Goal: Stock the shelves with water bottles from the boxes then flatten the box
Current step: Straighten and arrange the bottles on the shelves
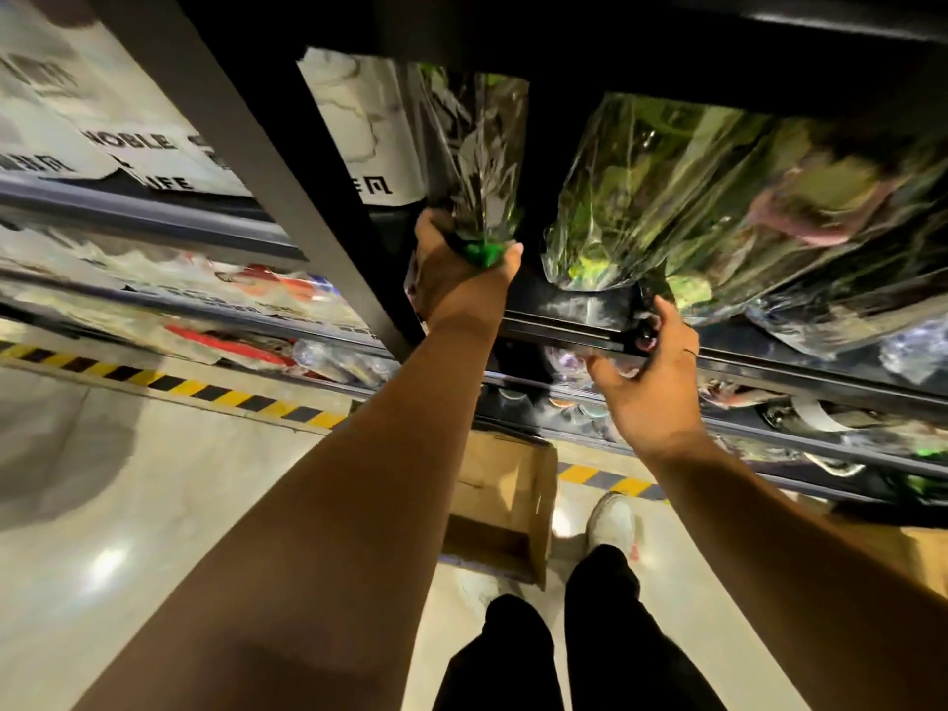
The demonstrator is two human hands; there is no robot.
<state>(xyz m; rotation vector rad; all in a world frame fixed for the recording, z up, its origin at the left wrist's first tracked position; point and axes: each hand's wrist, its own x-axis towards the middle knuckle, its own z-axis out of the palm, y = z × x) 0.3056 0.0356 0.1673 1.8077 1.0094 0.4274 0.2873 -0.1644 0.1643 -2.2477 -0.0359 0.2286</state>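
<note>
Left forearm (308, 505): it is the nearest thing; it stretches from the low left up to the shelves.
Left hand (456, 264): the fingers are wrapped around the cap end of a clear bottle (482, 161), beside the green cap (479, 251). This is a firm hold.
Bottle place: its near end is in the left hand and its body is already over the shelf (769, 369), just right of the grey upright post (246, 146).
Long axis: it runs from the grip away and upward, so the cap is near and the base is far, deep in the shelf.
Right hand (651, 387): it is at the front edge of the shelf, with thumb and fingers bent near a small dark thing. I cannot tell whether it holds this thing or only the edge.
Neighbours: film-wrapped packs (641, 197) lie just right of the bottle, with a dark gap between.
Box (502, 505): it is open on the floor (128, 454) below the hands and not yet flattened.
Judgement: stocking is in progress. The left hand is the one nearer to the bottle, so the push should follow the axis straight to the far side, without going right into the packs.
</note>
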